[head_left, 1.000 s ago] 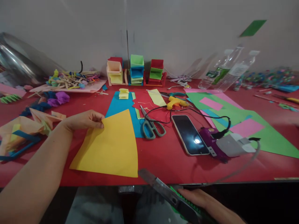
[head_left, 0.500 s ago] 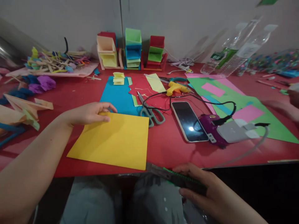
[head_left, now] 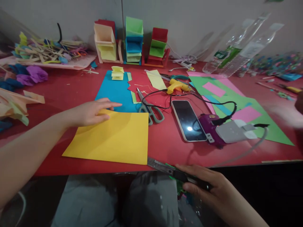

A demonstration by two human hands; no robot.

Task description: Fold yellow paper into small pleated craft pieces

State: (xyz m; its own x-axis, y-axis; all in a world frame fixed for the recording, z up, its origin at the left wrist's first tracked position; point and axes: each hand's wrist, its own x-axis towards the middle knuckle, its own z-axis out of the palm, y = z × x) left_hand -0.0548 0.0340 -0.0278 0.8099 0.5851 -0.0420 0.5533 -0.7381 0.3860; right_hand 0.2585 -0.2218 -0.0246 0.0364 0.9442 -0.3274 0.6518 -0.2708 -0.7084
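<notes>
A yellow sheet of paper (head_left: 113, 138), which looks folded, lies near the front edge of the red table. At its upper left edge is my left hand (head_left: 94, 112), thumb on the paper and index finger stretched over the far edge; its other fingers are partly hidden. A black and green utility knife (head_left: 174, 171) is gripped in my right hand (head_left: 203, 186) just past the table's front edge. Its blade points left, the tip at the lower right corner of the yellow sheet. Grey-handled scissors (head_left: 151, 114) rest behind the sheet, beside blue paper (head_left: 104, 90).
A phone (head_left: 189, 121), a purple power adapter (head_left: 209, 127) with cables and a yellow glue gun (head_left: 177, 86) lie to the right. Folded paper boxes (head_left: 134, 44) stand at the wall. Green paper (head_left: 253, 116) and plastic bottles (head_left: 243, 50) are farther right. Another person's hand (head_left: 299, 102) shows at the right edge.
My view has shifted slightly. The left index finger is straighter now, reaching past the sheet's far edge. The knife stays in my right hand, its tip still by the sheet's corner.
</notes>
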